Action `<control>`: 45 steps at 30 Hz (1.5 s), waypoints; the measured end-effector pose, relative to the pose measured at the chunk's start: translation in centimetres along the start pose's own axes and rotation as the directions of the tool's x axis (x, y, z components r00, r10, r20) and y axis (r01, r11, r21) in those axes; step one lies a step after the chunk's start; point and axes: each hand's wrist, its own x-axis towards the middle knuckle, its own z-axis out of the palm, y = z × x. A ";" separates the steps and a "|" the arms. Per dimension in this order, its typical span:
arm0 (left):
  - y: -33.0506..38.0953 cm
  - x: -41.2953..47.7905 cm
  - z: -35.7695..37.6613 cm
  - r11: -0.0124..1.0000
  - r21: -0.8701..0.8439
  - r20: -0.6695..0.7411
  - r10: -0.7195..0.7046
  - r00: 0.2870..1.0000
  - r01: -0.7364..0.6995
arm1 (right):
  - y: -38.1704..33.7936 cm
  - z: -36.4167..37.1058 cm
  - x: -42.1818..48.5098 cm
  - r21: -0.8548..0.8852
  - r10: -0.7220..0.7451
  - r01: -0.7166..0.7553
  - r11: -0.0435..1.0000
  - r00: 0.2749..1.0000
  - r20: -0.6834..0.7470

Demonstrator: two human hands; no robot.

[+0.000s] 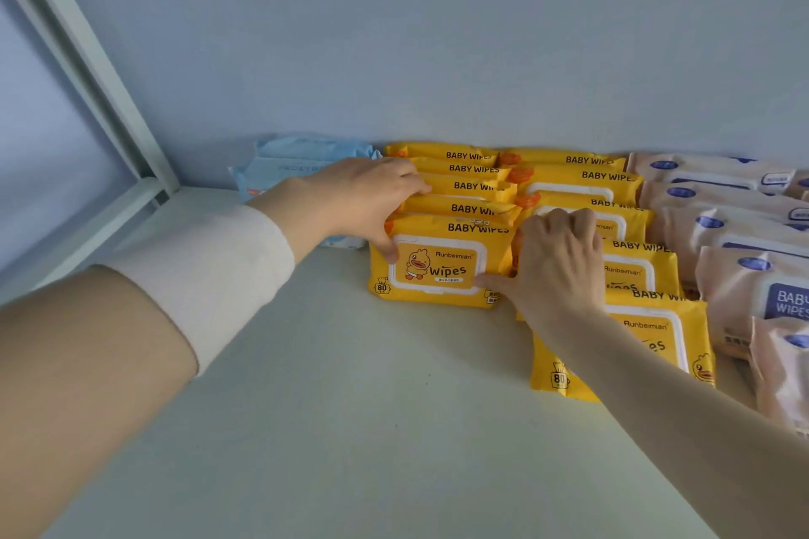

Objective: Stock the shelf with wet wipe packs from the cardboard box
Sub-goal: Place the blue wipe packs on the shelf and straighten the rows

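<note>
Two rows of yellow baby wipe packs stand leaning back on the white shelf. The front pack of the left row shows a duck picture and a white lid. My left hand grips its top left corner, thumb on the front face and fingers over the top. My right hand holds its right edge, thumb on the lower right corner, fingers curled between the two rows. The right yellow row reaches closer to me. The cardboard box is out of view.
Light blue packs lie at the back left behind my left hand. Pale pink packs fill the right side. A white shelf post slants at the left. The blue wall closes the back.
</note>
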 end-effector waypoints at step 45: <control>0.9 -0.9 1.2 0.990 -0.018 -0.045 -0.142 0.989 0.142 | -2.5 1.6 2.1 -0.041 0.082 -0.076 0.996 0.980 0.183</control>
